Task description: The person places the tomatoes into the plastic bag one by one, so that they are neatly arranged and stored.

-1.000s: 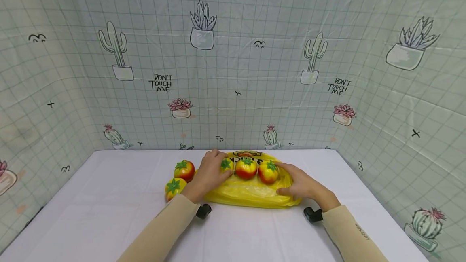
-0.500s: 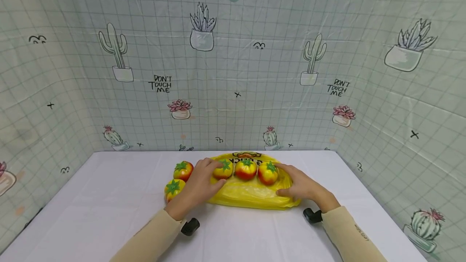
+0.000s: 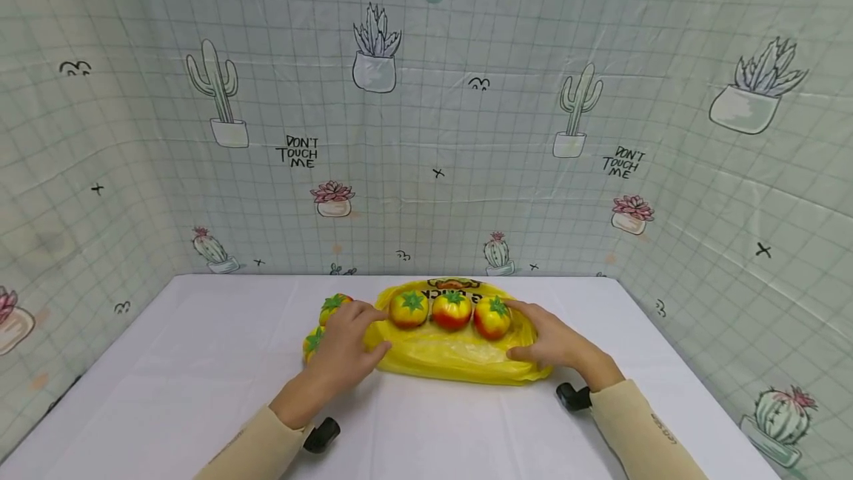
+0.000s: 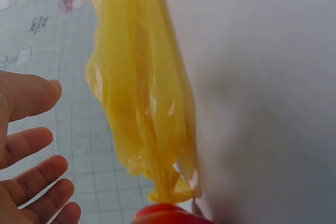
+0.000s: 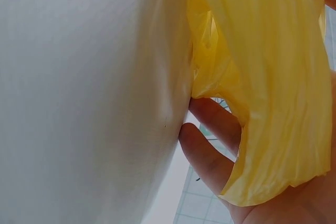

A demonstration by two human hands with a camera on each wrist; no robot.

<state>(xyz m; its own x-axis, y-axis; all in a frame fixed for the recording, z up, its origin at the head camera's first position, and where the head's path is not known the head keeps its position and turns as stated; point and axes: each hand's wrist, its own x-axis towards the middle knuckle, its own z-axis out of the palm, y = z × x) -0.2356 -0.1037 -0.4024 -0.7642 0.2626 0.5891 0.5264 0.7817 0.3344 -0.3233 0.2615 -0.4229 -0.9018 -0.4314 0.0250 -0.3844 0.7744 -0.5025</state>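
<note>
A yellow plastic bag (image 3: 440, 358) lies on the table, with a row of three red-and-yellow fruits with green leafy tops, tomato- or persimmon-like, on it: left fruit (image 3: 409, 309), middle fruit (image 3: 451, 310), right fruit (image 3: 492, 318). My left hand (image 3: 346, 350) is held over the bag's left end, fingers spread and holding nothing. Two more such fruits, the rear one (image 3: 331, 308) and the front one (image 3: 311, 344), are partly hidden behind it. My right hand (image 3: 549, 335) rests at the bag's right end, its fingers beside the right fruit and partly covered by plastic.
A white cloth covers the table (image 3: 220, 361). Behind and at both sides hangs a grid-patterned curtain (image 3: 426, 132) printed with cacti. A black wrist-worn device (image 3: 323, 435) sits at the left wrist, another black device (image 3: 573, 396) at the right.
My left hand has let go of the left fruit on the bag and drawn back to the left, towards the two fruits there. The right hand has stayed in place.
</note>
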